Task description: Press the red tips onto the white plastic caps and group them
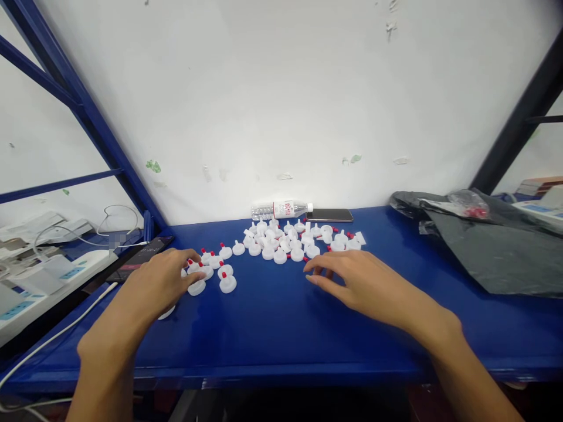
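My left hand (160,278) is at the left of the blue table, its thumb and forefinger closed around a white nozzle cap with a red tip (193,268); the fingers partly hide it. Close by stand several more such caps, one (227,283) just right of the hand. My right hand (352,278) hovers over the middle of the table, thumb and forefinger apart, with nothing visible between them. Beyond its fingertips lies a heap of white nozzle caps (280,255), some without red tips. Loose red tips (335,229) are scattered among them.
A clear plastic bottle (281,210) lies along the wall beside a dark phone (329,215). Another phone (141,258) rests at the left, near power strips (65,275) and a white cable (57,337). A dark plastic bag (497,252) covers the right side. Blue frame posts (94,126) flank the table.
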The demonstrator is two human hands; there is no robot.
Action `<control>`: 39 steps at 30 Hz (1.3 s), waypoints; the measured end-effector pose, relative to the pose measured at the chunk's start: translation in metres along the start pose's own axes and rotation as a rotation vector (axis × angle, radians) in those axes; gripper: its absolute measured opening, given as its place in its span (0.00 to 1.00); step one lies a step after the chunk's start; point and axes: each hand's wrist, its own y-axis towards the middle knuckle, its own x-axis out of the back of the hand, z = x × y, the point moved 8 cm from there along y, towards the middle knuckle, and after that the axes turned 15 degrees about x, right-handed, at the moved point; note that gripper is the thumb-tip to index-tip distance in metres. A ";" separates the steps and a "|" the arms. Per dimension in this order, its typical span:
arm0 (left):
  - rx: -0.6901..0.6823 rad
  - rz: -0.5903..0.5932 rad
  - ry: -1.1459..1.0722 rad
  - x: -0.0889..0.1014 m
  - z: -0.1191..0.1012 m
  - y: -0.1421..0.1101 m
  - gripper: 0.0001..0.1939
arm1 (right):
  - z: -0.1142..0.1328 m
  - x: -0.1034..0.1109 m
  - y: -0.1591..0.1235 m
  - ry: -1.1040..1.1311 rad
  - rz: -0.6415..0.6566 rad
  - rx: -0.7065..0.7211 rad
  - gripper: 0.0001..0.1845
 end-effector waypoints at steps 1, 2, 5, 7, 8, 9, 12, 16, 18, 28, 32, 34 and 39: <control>-0.024 -0.042 -0.013 0.007 -0.009 -0.006 0.21 | 0.000 0.000 0.000 -0.001 0.002 0.001 0.14; -0.050 -0.062 -0.041 0.012 -0.020 -0.013 0.21 | 0.000 0.000 0.000 -0.001 0.003 0.001 0.14; -0.171 -0.016 -0.189 0.013 -0.063 -0.036 0.17 | 0.000 0.000 0.000 0.007 0.001 -0.006 0.14; -0.317 0.106 -0.310 0.001 -0.096 -0.054 0.16 | 0.000 0.001 0.000 0.014 -0.004 -0.011 0.15; -0.376 0.141 -0.348 -0.005 -0.109 -0.061 0.16 | 0.000 0.001 0.001 0.016 -0.006 -0.012 0.15; -0.422 0.164 -0.336 -0.013 -0.119 -0.068 0.15 | 0.001 0.002 0.001 0.018 -0.006 -0.013 0.15; -0.425 0.166 -0.181 -0.036 -0.130 -0.072 0.10 | 0.001 0.002 0.000 0.021 -0.004 -0.015 0.15; -0.269 0.101 -0.018 -0.050 -0.107 -0.045 0.10 | 0.001 0.002 0.000 0.018 -0.004 -0.011 0.15; -0.232 0.082 0.004 -0.051 -0.096 -0.031 0.10 | 0.001 0.002 -0.001 0.020 -0.001 -0.010 0.14; -0.295 -0.225 -0.063 -0.033 -0.094 -0.018 0.26 | 0.000 0.002 0.000 0.016 -0.002 -0.015 0.14; -0.326 -0.101 -0.063 -0.051 -0.090 -0.011 0.30 | 0.000 0.002 0.000 0.022 -0.004 -0.014 0.15; -0.339 -0.078 -0.078 -0.053 -0.089 -0.009 0.29 | 0.001 0.003 0.000 0.018 -0.007 -0.011 0.15; -0.345 -0.081 -0.158 -0.042 -0.091 -0.007 0.23 | 0.002 0.005 0.000 0.010 -0.014 -0.010 0.15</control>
